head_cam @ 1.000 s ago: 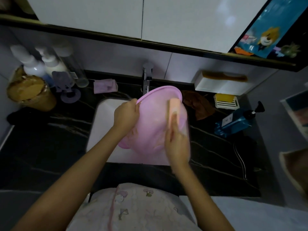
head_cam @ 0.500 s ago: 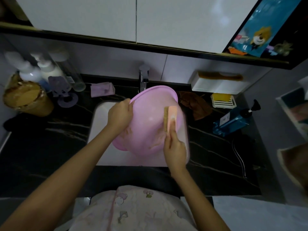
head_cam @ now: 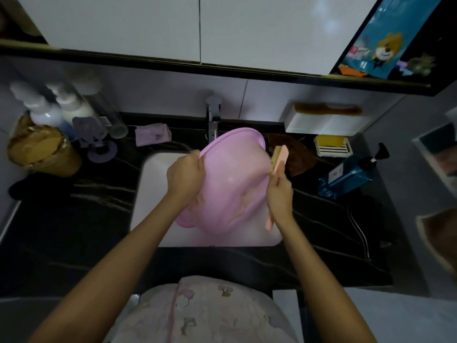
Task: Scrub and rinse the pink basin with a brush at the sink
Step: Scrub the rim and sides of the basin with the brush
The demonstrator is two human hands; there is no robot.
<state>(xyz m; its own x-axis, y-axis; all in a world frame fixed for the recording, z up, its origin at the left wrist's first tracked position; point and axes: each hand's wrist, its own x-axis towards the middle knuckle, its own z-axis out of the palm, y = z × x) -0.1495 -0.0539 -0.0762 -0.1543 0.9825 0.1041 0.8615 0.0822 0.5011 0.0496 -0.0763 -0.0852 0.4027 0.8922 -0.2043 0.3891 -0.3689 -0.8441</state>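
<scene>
The pink basin (head_cam: 230,174) is tilted on edge over the white sink (head_cam: 153,184), its outer underside turned toward me. My left hand (head_cam: 184,175) grips its left rim. My right hand (head_cam: 279,196) holds a pink brush (head_cam: 279,159) by the handle; the bristle head lies against the basin's upper right outer wall, and the handle end sticks out below my wrist. The chrome tap (head_cam: 213,117) stands just behind the basin; no running water shows.
Black marble counter (head_cam: 74,206) surrounds the sink. Left: pump bottles (head_cam: 47,112), a brown tub (head_cam: 37,149), a purple holder (head_cam: 96,142), a lilac cloth (head_cam: 153,134). Right: brown rag (head_cam: 296,154), soap dish (head_cam: 332,144), lying blue pump bottle (head_cam: 351,172), white wall shelf (head_cam: 326,122).
My right hand has slid the brush from the middle of the basin's underside out to its upper right edge. The left hand keeps its grip on the rim.
</scene>
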